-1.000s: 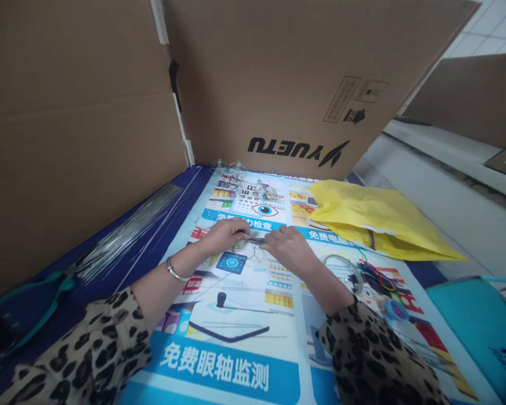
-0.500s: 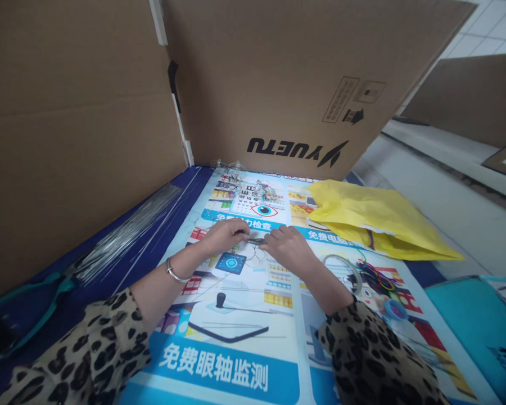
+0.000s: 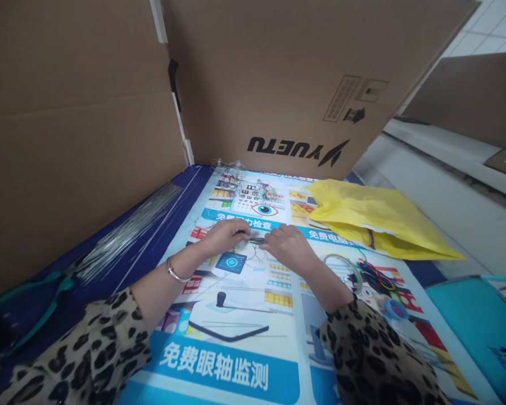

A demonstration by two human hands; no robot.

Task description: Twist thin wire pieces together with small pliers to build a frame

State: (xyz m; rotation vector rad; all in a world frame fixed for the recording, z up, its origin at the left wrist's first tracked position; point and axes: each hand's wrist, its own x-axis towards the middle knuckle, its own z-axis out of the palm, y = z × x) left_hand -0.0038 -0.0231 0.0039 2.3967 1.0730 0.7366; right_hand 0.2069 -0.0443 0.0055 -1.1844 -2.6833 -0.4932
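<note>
My left hand (image 3: 225,235) and my right hand (image 3: 287,245) rest on a printed poster (image 3: 231,360) and meet over a small dark metal tool (image 3: 256,241). Both have their fingers curled and pinched around it. Thin wire loops (image 3: 259,257) lie just under the hands. A silver bangle (image 3: 172,271) is on my left wrist. Both sleeves are leopard print.
A bundle of straight silver wires (image 3: 129,232) lies at the left on blue cloth. Cardboard walls (image 3: 278,79) stand behind and to the left. A yellow bag (image 3: 375,219) is at the right, coloured bands and a wire coil (image 3: 362,275) nearer, a teal tray (image 3: 476,320) far right.
Almost nothing differs. The hands stay together on the small tool, with only slight finger shifts.
</note>
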